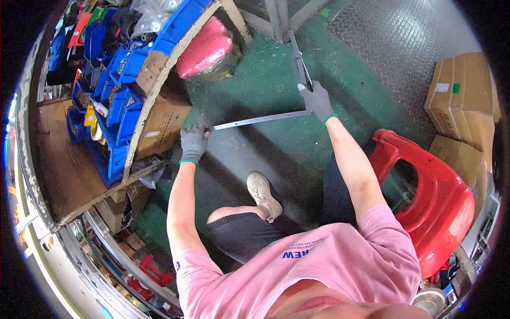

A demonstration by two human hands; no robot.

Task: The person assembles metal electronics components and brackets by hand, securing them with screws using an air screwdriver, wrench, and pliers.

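Above the green floor [228,103], between the parts shelf's [166,65] right edge and the red plastic stool [449,212], an L-shaped metal bar [255,120] spans both hands. The gloved left hand [194,142] grips one end; the right hand [317,101] is closed around the bar by its corner. Keeping both wrists level should limit twisting; the upper tip, near the steel post [277,21], probably needs watching against knocks.

bars [260,120] ahead, bins [126,106] on a bench [66,151] at left, stool [449,199] and cartons [461,93] at right
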